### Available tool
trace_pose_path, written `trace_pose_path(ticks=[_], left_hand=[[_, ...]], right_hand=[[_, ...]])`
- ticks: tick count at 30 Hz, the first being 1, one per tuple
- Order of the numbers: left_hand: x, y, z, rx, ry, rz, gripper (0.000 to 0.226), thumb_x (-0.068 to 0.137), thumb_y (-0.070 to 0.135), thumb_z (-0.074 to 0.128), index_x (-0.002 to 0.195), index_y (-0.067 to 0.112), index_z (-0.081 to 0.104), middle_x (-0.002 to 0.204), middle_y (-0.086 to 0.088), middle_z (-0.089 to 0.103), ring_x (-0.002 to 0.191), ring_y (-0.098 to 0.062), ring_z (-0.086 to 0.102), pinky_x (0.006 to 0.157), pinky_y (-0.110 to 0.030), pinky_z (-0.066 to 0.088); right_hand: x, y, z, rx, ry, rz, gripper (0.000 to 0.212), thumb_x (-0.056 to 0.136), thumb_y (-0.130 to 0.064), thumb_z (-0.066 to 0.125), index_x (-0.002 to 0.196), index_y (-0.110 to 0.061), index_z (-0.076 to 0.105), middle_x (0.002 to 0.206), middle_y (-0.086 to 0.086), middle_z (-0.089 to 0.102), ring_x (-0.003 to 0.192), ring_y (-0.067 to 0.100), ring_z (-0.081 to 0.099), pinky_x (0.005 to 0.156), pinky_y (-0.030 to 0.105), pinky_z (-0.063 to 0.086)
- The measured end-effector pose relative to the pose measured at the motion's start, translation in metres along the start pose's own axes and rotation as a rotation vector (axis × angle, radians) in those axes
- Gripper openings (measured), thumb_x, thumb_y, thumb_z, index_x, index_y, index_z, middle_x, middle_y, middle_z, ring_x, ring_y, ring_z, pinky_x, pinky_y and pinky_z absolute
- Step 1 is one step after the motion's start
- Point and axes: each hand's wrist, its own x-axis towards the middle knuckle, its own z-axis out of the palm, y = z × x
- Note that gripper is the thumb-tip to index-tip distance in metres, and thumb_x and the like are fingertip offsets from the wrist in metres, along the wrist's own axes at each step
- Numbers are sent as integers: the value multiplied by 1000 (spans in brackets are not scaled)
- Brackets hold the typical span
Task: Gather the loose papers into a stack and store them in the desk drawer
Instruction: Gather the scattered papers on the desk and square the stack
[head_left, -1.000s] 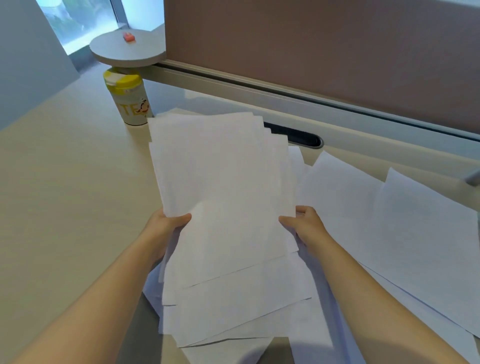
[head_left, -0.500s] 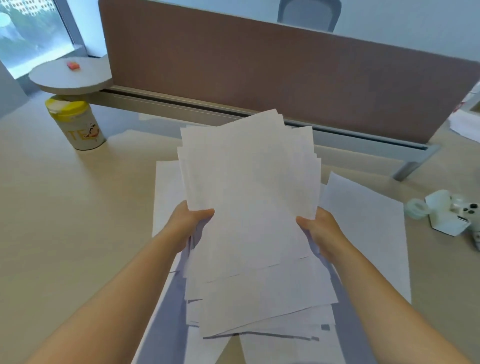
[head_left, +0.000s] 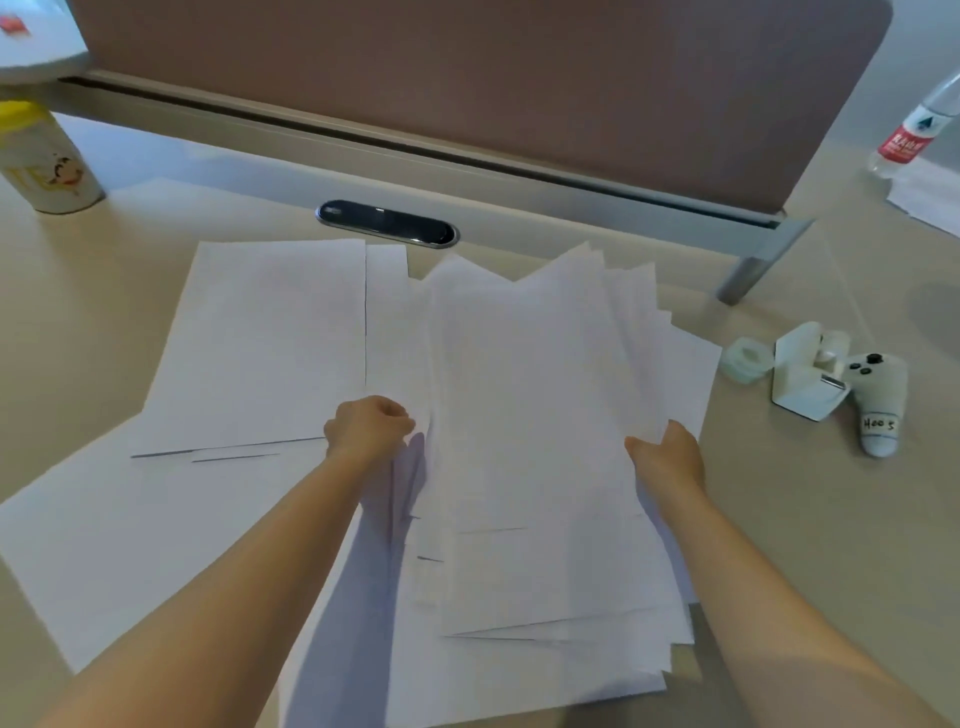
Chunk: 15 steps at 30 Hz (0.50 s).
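An untidy bundle of white papers (head_left: 540, 426) sits between my two hands, low over the desk, its sheets fanned out at the far and near ends. My left hand (head_left: 366, 428) grips the bundle's left edge with fingers curled. My right hand (head_left: 667, 460) holds the right edge, thumb on top. More loose sheets (head_left: 260, 343) lie flat on the beige desk (head_left: 810, 519) to the left, and a large sheet (head_left: 130, 545) spreads under my left forearm. No drawer is in view.
A brown partition (head_left: 467, 78) with a grey rail runs along the back; a black cable slot (head_left: 387, 222) sits before it. A yellow-lidded can (head_left: 44, 161) stands far left. At right lie a white controller (head_left: 878, 400), a white box (head_left: 805, 374), tape roll (head_left: 745, 358) and a bottle (head_left: 919, 130).
The bundle, held up and tilted earlier, has come down toward the desk and shifted right. My view has swung right, revealing the cable slot, loose sheets at left and the bottle.
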Motion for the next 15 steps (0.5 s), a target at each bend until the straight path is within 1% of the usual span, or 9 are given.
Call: trace_pose_path(ticks=[2,4,6,7,8,9,11,13,15], left_hand=[[-1,-2,4,7,40,-60,43,84,17,57,126,6,52,135,-16,47,120,-36,49,96,-37,42],[0,-4,9,-54,39,-135,51,82,12,61,128,0,44,133,-20,44,115,-38,52,87,-37,45],[0,-4,12,-130,-1,-162,39,80,7,60,115,-5,50,103,-20,56,91,-34,58,70,-33,44],[0,-4,13,-153,-7,-163,20,80,5,59,98,-4,55,82,-17,54,77,-30,54,66,-31,42],[-1,-3,14,-175,-13,-172,6,80,2,57,76,1,53,70,-13,48,71,-27,49,66,-30,40],[3,-4,16,-206,-20,-180,22,81,0,56,62,6,45,68,-12,45,71,-25,46,68,-31,39],[5,-7,18,-229,-29,-153,36,82,-2,53,53,9,36,67,-12,44,76,-27,46,70,-34,39],[4,-7,19,-247,-12,-139,35,84,-1,51,53,8,38,63,-10,45,75,-28,47,68,-34,43],[6,-6,19,-269,19,-122,31,88,3,49,58,8,41,62,-9,44,68,-26,46,60,-30,42]], right_hand=[[3,2,-6,-237,77,22,37,84,-22,54,116,-4,53,124,17,52,113,39,51,95,44,44],[8,2,-10,-272,69,74,41,86,-24,53,121,-5,50,133,19,40,118,40,43,100,47,40],[13,2,-12,-236,71,88,39,87,-21,54,121,-3,48,136,20,32,120,40,40,99,44,40],[16,2,-14,-211,76,84,37,86,-18,54,119,-2,49,136,21,30,119,40,40,94,41,41],[18,3,-15,-183,80,80,34,86,-16,54,116,-1,51,135,21,30,119,39,41,88,38,42],[20,4,-17,-161,84,79,31,85,-14,54,114,-1,52,135,21,30,118,39,41,83,36,42],[24,7,-21,-98,95,79,24,85,-10,54,107,1,54,134,21,33,111,37,47,78,34,41],[26,11,-24,-26,108,58,7,83,-8,55,87,-3,55,124,20,46,92,32,52,71,31,40],[27,12,-25,50,79,15,9,83,-4,54,76,-7,49,98,15,58,83,25,50,62,27,39]])
